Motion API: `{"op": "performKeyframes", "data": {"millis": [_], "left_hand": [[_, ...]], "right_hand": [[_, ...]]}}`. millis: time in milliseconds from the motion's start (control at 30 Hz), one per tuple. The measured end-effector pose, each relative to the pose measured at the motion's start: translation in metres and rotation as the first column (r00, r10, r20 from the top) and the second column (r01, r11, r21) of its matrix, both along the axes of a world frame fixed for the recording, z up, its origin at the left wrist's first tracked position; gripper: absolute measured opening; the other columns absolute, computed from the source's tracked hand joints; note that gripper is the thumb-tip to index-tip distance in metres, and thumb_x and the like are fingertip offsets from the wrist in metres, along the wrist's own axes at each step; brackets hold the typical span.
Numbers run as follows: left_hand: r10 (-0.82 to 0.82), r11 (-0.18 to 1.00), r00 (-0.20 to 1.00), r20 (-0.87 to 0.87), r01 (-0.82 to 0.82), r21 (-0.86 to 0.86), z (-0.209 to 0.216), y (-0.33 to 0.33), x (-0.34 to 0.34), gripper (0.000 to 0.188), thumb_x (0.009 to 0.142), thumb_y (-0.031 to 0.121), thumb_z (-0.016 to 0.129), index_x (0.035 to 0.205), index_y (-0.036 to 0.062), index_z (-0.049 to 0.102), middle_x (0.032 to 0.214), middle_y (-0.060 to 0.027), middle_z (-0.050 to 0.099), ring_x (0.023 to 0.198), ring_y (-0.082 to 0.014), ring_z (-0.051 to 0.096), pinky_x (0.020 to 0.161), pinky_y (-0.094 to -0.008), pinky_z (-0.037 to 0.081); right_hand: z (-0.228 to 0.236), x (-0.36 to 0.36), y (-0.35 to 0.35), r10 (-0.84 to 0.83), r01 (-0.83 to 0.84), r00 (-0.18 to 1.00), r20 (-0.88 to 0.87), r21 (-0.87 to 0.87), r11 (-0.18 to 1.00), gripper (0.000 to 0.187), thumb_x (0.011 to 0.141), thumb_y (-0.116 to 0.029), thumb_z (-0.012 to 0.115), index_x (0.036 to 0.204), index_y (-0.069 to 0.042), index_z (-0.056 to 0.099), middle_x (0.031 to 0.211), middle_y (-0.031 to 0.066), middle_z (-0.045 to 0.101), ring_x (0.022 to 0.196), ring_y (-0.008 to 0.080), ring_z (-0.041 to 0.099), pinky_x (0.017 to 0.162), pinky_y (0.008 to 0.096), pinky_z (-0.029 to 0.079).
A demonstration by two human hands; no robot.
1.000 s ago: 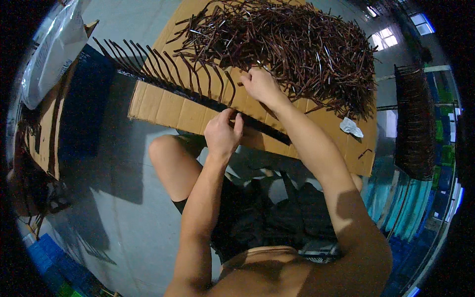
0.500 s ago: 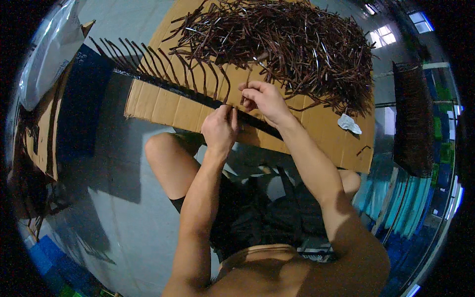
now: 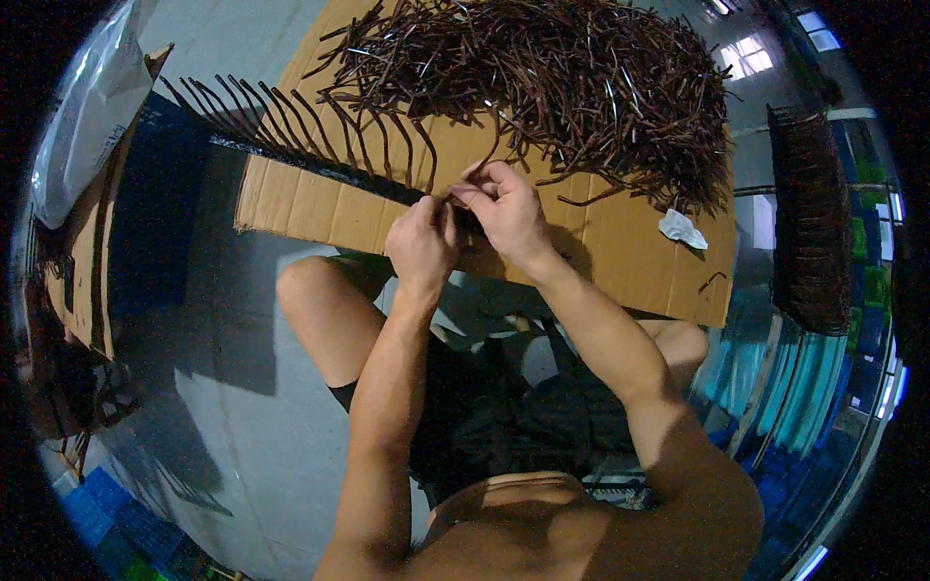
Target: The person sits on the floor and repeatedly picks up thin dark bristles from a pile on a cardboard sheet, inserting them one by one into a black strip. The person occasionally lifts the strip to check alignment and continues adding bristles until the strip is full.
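Note:
My left hand (image 3: 420,244) is closed on a long black strip (image 3: 360,180), its thumb and fingers pressed together at the strip's upper edge. Thin, bent brown sticks (image 3: 385,147) stand in a row along that strip, to the left of the hand. Right beside it, my right hand (image 3: 511,218) pinches another brown stick (image 3: 497,136), which rises above the fingers with a pale upper tip. Both sets of fingertips meet at the strip, and the stick's lower end is hidden by them. Cardboard (image 3: 315,205) lies beneath.
Beyond my hands, a big tangled pile of brown sticks (image 3: 552,82) covers the far cardboard. Crumpled white paper (image 3: 683,230) and a short bent stick (image 3: 713,282) lie at right. A plastic bag (image 3: 85,111) is at far left. A dark bristly panel (image 3: 810,223) stands at far right.
My right hand has moved left and in against my left hand, bringing its stick to the strip. The left hand keeps its hold. The whole view has shifted slightly.

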State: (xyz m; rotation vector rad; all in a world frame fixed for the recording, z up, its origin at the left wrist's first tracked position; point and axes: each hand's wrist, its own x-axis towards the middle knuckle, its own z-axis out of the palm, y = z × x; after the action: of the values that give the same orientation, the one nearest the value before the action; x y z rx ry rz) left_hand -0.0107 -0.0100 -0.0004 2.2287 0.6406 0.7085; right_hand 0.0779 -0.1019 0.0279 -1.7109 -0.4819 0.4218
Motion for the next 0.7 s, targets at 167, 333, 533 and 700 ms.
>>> {"op": "performKeyframes", "data": {"millis": [167,333,533,700], "left_hand": [[-0.005,0.999,0.999,-0.052,0.003,-0.038,-0.002,0.001,-0.003,0.014,0.084,0.02,0.063,0.084,0.0054,0.061,0.073,-0.0153,0.063,0.067,-0.0346,0.061,0.059,-0.0405,0.048],[0.093,0.993,0.993,-0.069,-0.098,-0.065,0.003,0.006,-0.007,0.019,0.085,0.026,0.064,0.084,0.0069,0.066,0.073,-0.0133,0.066,0.068,-0.0327,0.063,0.06,-0.0395,0.049],[0.108,0.979,0.994,-0.021,-0.11,-0.17,0.002,0.012,-0.006,0.021,0.086,0.025,0.061,0.085,0.005,0.069,0.072,-0.0144,0.066,0.067,-0.0316,0.065,0.061,-0.0371,0.051],[-0.009,0.98,0.999,-0.034,0.002,-0.2,0.017,0.004,-0.007,0.022,0.085,0.022,0.064,0.094,0.0027,0.066,0.079,-0.016,0.067,0.07,-0.0298,0.066,0.063,-0.0358,0.051]], "right_hand": [[0.018,-0.01,0.004,0.141,-0.03,0.914,0.379,-0.285,0.958,0.013,0.085,-0.012,0.064,0.092,0.0,0.062,0.079,0.0112,0.067,0.07,0.0175,0.064,0.066,0.0287,0.051],[0.02,0.053,-0.003,0.436,-0.415,0.9,0.03,-0.248,0.875,0.023,0.085,-0.016,0.063,0.101,0.0,0.062,0.097,0.006,0.068,0.084,0.0145,0.062,0.073,0.0295,0.05],[-0.001,0.117,0.006,0.376,0.282,0.791,0.483,-0.833,0.476,0.029,0.087,-0.017,0.054,0.114,-0.007,0.057,0.069,0.0127,0.065,0.062,0.0293,0.065,0.058,0.043,0.051],[-0.005,0.105,0.006,0.483,0.24,0.68,0.552,-0.79,0.565,0.032,0.083,-0.014,0.051,0.112,-0.005,0.06,0.074,0.0179,0.066,0.062,0.0349,0.064,0.06,0.0457,0.052]]}}
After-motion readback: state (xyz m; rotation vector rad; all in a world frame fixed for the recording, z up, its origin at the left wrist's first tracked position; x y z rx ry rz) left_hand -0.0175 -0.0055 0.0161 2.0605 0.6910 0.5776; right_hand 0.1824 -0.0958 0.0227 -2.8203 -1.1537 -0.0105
